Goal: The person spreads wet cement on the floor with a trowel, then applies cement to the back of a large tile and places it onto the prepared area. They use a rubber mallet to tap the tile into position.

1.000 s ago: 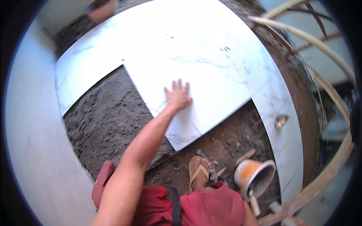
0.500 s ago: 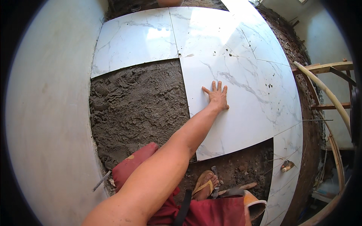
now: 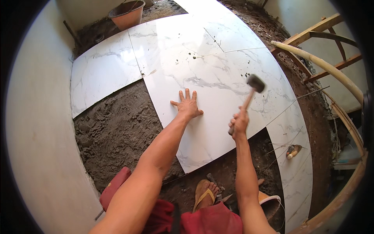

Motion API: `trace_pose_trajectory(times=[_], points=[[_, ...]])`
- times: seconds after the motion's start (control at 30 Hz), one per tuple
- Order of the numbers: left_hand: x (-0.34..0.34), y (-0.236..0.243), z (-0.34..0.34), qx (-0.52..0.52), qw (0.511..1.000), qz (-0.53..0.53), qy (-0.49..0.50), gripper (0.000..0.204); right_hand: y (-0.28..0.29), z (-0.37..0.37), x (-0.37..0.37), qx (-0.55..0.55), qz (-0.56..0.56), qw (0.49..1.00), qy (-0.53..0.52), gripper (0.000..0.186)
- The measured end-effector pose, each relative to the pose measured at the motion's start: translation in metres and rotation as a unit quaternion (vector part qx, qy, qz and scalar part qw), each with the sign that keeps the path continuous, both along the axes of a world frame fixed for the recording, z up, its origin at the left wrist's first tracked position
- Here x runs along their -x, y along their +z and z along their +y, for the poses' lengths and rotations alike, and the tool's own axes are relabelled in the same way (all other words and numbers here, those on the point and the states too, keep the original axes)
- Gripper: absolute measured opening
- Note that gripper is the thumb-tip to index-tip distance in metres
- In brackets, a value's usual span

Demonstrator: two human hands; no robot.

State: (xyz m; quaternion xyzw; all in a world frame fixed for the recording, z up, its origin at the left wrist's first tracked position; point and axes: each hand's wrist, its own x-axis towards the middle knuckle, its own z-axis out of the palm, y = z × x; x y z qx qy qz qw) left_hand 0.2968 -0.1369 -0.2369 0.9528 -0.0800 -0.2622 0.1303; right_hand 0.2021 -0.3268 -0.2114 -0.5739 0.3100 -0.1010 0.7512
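My left hand lies flat with spread fingers on a large white marble-patterned tile. In my right hand is a rubber mallet, its black head raised over the same tile and its wooden handle wrapped by my fingers. Whether the head touches the tile, I cannot tell. Left of this tile, a bed of rough grey mortar fills the gap up to the wall. Further tiles adjoin at the far side.
An orange bucket stands at the far left, another container near my right knee. Wooden-handled tools rest on the right-hand tile strip. A wooden frame rises at right. My sandalled foot is on bare soil.
My right arm has come into view holding the mallet. The view has shifted, showing more of the far bucket. My left hand remains flat on the tile.
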Motion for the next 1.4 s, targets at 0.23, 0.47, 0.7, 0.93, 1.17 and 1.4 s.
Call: trace_pose_trajectory(times=[0.23, 0.47, 0.7, 0.93, 1.17, 1.4], points=[[0.001, -0.005, 0.011, -0.031, 0.999, 0.017, 0.015, 0.103, 0.016, -0.003, -0.043, 0.041, -0.042, 0.996, 0.062, 0.042], [-0.004, 0.002, -0.005, -0.011, 1.0, 0.011, -0.005, 0.104, -0.032, -0.027, -0.068, 0.372, -0.034, 0.926, -0.058, 0.037], [-0.006, -0.002, 0.012, -0.018, 0.999, 0.027, 0.005, 0.105, 0.004, -0.015, -0.072, 0.481, 0.006, 0.876, 0.042, 0.049], [-0.011, 0.002, -0.001, -0.016, 0.999, 0.038, 0.0, 0.107, -0.036, -0.022, -0.073, 0.561, 0.088, 0.819, 0.085, 0.051], [-0.045, -0.013, -0.019, -0.026, 0.998, -0.044, -0.037, 0.107, 0.052, 0.001, -0.076, 0.499, -0.076, 0.861, 0.057, 0.043], [-0.031, -0.004, -0.069, 0.017, 0.999, 0.005, -0.042, 0.119, -0.033, -0.025, -0.074, 0.543, 0.074, 0.826, 0.133, 0.047]])
